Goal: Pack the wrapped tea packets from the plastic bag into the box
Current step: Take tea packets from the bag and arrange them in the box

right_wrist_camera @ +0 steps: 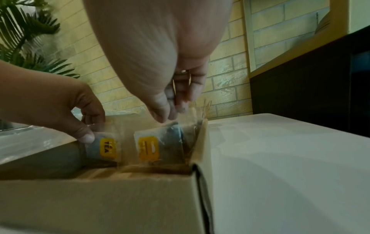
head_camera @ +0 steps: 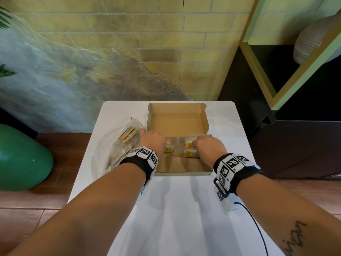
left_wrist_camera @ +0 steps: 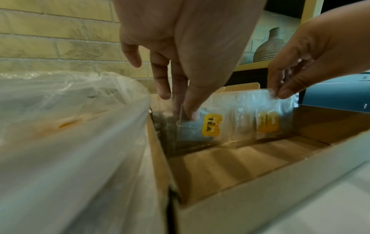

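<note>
Both hands in the box (head_camera: 177, 124); open cardboard tray, lid flap folded back toward the wall, sitting on the white table (head_camera: 175, 209); bag (head_camera: 118, 145) lies just left of the box, touching its left wall, mouth open, more yellow-labelled packets inside but blurred, count unclear.

Left hand (head_camera: 152, 140): thumb and fingers pinch the left packet (left_wrist_camera: 202, 125) near its top edge; clear wrap, yellow "TEA" label; packet stands roughly upright on the box floor by the left wall; little finger splayed free in the left wrist view.

Right hand (head_camera: 208, 145): fingertips (right_wrist_camera: 164, 114) pinch the top of the right packet (right_wrist_camera: 158, 147); same clear wrap, yellow label, text too blurred to read; packet upright, tucked against the right wall of the box; ring visible on one finger.

Both packets sit side by side across the middle of the box, just beside each other; whether their wraps overlap I can't tell; head view shows further yellow labels there (head_camera: 190, 153), so possibly more than two packets in the row, not resolvable.

Front part of the box floor is bare; back part toward the flap also bare.

Surroundings: yellow brick wall (head_camera: 166, 43); plant (right_wrist_camera: 26, 36) at left; green round object (head_camera: 22, 159) on the floor left of the table; dark shelf unit at right holding a ribbed vase (left_wrist_camera: 268, 47); marker bands on both wrists, black cable trailing from the right one.
</note>
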The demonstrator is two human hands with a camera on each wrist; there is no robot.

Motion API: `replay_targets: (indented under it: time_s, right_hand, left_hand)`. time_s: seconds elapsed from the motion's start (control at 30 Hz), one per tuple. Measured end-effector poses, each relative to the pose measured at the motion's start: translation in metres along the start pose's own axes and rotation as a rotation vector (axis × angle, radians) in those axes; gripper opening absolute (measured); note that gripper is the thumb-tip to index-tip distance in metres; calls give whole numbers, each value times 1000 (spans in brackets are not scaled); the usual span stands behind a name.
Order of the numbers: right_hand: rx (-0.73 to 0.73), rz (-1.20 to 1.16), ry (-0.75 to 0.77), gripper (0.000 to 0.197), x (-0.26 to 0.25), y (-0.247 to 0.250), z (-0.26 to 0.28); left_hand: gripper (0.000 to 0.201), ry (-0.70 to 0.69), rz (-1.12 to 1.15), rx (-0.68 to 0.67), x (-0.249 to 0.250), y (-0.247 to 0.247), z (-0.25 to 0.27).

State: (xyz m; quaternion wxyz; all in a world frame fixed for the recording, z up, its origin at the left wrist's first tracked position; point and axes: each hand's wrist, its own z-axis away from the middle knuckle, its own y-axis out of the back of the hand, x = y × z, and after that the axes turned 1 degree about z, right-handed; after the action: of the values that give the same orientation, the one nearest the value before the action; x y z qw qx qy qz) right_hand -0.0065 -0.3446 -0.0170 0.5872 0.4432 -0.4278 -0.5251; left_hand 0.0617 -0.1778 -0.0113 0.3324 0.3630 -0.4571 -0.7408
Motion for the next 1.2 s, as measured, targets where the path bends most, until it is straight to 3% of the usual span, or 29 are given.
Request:
replay_targets:
  time_s: [0.23, 0.43, 0.6, 0.8, 0.97, 1.2]
  right_hand:
    - [58, -112, 29, 30, 5, 5, -6]
    - [369, -363, -43, 20, 19, 18, -10]
    - [195, -272, -1, 21, 18, 14, -11]
    - [158, -223, 31, 25, 12, 14, -13]
    - [299, -370, -48, 18, 15, 20, -14]
    - [142, -341, -80, 16, 16, 18, -12]
  left_hand:
    - [22, -4, -2, -18, -2, 0, 0]
    - [22, -16, -3, -9, -2, 1, 4]
    - [22, 8, 19, -19, -1, 1, 2]
    - [22, 29, 13, -39, -5, -1, -1]
    - [22, 33, 21, -23, -6, -2, 0]
    - [22, 36, 10, -36, -2, -4, -3]
